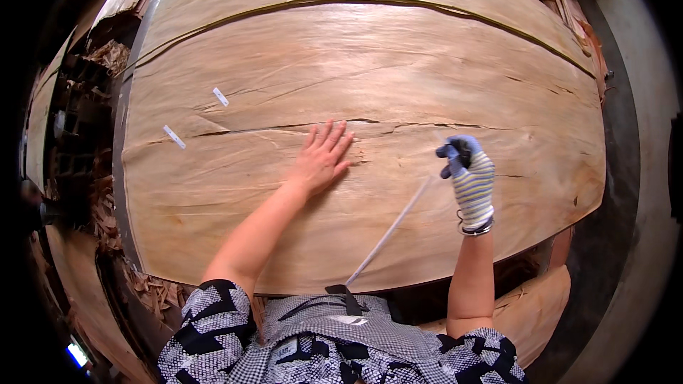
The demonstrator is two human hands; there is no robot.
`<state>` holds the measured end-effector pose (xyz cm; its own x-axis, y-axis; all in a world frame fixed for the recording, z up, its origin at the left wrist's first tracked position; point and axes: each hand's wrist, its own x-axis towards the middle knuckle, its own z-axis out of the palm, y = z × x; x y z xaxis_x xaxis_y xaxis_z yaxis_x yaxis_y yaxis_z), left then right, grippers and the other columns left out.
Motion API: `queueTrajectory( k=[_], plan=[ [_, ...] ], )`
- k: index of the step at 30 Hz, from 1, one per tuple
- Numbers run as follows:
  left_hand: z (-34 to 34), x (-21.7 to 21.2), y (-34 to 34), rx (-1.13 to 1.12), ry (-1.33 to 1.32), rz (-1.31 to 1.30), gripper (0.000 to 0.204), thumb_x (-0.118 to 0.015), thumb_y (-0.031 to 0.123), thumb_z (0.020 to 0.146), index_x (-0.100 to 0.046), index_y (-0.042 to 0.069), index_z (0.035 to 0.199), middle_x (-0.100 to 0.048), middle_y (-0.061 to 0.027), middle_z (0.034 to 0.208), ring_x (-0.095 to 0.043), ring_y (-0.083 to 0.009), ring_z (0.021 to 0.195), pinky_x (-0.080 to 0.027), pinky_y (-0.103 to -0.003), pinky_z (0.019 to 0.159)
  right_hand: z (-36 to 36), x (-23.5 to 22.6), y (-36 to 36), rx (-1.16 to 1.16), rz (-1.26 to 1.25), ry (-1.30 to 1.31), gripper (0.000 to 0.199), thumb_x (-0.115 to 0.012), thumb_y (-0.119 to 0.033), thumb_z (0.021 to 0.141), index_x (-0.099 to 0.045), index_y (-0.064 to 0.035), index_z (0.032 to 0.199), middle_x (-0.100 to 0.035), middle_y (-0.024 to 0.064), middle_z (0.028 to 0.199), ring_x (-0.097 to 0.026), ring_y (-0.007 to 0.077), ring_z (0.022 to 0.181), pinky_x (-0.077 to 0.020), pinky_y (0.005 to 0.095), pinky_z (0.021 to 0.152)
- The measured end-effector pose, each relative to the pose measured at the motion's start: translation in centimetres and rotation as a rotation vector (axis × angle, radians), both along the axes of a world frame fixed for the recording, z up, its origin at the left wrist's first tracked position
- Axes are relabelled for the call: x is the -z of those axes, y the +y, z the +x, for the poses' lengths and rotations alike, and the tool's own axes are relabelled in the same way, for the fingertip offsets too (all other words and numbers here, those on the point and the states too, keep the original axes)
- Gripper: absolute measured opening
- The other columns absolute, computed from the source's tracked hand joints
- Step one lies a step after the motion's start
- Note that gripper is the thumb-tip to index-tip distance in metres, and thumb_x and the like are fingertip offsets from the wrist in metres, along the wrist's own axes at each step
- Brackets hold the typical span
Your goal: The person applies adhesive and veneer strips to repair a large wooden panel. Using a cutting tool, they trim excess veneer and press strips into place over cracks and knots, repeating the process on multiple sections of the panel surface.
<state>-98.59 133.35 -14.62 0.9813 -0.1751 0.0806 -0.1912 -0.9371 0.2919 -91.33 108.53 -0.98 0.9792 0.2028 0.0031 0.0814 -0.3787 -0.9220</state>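
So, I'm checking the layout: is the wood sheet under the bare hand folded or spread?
Spread: the wood sheet lies out broadly beneath the left hand, extending well to either side.

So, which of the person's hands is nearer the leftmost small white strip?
Left. The left hand lies right of the strip; the gloved right hand is farther right.

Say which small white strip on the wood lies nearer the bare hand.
The upper strip; the lower strip is farther left, farther from the left hand.
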Motion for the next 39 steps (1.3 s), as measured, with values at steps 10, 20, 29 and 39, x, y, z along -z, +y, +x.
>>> queueTrajectory(
  k=[10,20,29,39],
  plan=[
    [1.2,0.8,-1.9,-0.001,0.007,-0.136,0.062,-0.047,0.041,0.085,-0.029,0.013,0.137,-0.022,-0.0045,0.144,-0.017,-0.0232,0.134,-0.012,-0.041,0.108,-1.6,-6.6,-5.5,-0.019,0.458,0.371,0.007,-0.058,-0.011,0.081,-0.054,-0.0067,0.085,-0.056,0.0064,0.063,-0.045,0.0084,0.041,-0.0326,0.0195,0.034],
    [-2.5,-0.4,-1.2,-0.088,0.062,-0.032,0.061,-0.049,0.036,0.084,-0.031,0.008,0.135,-0.021,-0.0068,0.144,-0.016,-0.0243,0.134,-0.012,-0.042,0.108,-5.2,-16.3,-15.2,0.495,-0.583,-0.602,0.024,-0.051,-0.02,0.087,-0.058,-0.0008,0.099,-0.062,0.0088,0.095,-0.053,0.0132,0.069,-0.0435,0.023,0.063],
    [-2.5,-0.6,-0.6,-0.197,-0.004,-0.103,0.081,-0.06,0.04,0.074,-0.024,0.004,0.137,-0.019,-0.011,0.144,-0.014,-0.026,0.135,-0.014,-0.04,0.109,-3.0,6.5,6.3,-0.352,-0.175,0.704,0.02,-0.053,-0.012,0.083,-0.056,-0.0013,0.1,-0.061,0.0068,0.074,-0.054,0.0106,0.061,-0.0446,0.0251,0.052],
    [-2.7,0.2,-3.1,0.058,0.019,-0.144,0.05,-0.053,0.022,0.082,-0.041,0.003,0.127,-0.027,-0.0146,0.14,-0.025,-0.029,0.13,-0.021,-0.04,0.106,-1.8,13.7,7.0,-0.199,-0.303,0.591,0.027,-0.058,-0.03,0.081,-0.059,-0.0032,0.08,-0.063,0.0157,0.074,-0.06,0.0262,0.063,-0.0475,0.0379,0.058]
  ],
)
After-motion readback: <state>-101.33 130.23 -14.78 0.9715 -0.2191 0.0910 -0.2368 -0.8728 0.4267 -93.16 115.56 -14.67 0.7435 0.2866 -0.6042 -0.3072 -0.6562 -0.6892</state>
